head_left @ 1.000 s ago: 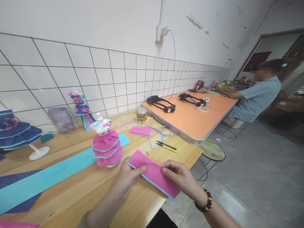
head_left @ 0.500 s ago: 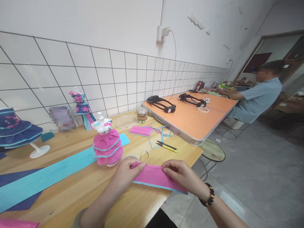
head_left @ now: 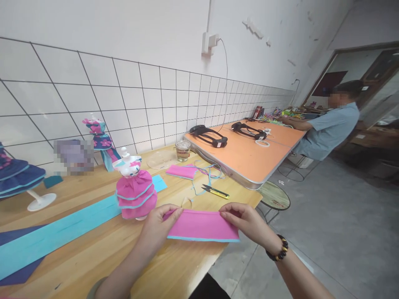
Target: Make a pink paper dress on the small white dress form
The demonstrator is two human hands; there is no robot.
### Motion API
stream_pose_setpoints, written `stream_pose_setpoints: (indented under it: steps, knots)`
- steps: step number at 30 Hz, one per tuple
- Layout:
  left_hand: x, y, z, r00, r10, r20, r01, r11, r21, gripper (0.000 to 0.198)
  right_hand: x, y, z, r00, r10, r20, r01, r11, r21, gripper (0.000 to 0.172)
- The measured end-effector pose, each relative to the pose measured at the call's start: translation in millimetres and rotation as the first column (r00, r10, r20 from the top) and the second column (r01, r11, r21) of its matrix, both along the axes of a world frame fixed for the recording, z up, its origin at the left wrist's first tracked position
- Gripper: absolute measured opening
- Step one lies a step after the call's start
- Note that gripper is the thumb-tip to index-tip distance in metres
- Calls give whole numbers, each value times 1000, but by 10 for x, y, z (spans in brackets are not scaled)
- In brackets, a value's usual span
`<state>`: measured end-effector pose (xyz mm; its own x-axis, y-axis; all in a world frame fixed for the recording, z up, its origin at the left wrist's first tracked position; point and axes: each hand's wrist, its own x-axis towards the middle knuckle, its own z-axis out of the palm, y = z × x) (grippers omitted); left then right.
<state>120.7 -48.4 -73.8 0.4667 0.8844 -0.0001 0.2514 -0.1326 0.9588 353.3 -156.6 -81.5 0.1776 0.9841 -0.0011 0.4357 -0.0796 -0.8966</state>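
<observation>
Between my hands a pink strip of fabric [head_left: 202, 226] with a light-blue lower edge is stretched out above the table's front edge. My left hand [head_left: 160, 224] pinches its upper left corner, and my right hand [head_left: 243, 220], with a beaded bracelet on the wrist, pinches the upper right part. Just left of the strip stands a small dress form [head_left: 137, 189] in a white top and a tiered pink skirt with light-blue trims. Yellow-handled thread snips [head_left: 216, 191] lie beyond my right hand. Another pink fabric piece [head_left: 181, 171] rests farther back.
Light-blue fabric [head_left: 71, 222] runs across the wooden table at left, over dark blue fabric [head_left: 23, 272]. Two more dressed forms stand at left. A glass [head_left: 183, 151] is near the orange table [head_left: 246, 160], which holds two black headsets. A person in a blue shirt [head_left: 333, 128] sits at its far end.
My hands have moved apart a little, and the strip is now pulled straighter and turned flatter toward me. The whole view has shifted slightly, with things appearing farther left.
</observation>
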Motion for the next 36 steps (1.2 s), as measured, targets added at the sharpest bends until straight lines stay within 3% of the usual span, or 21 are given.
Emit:
stream_pose_setpoints:
  steps: [4, 12, 36]
  knots:
    - [8, 18, -17, 1000, 11, 6, -11, 1000, 5, 25, 85, -21, -6, 994, -65, -86, 64, 998, -15, 33]
    - [16, 20, -49, 999, 29, 37, -29, 1000, 8, 24, 116, -26, -8, 986, -144, -90, 149, 987, 57, 31]
    - [30, 60, -208, 1000, 7, -21, -6, 998, 65, 25, 224, 123, -248, 971, -132, -198, 149, 986, 78, 29]
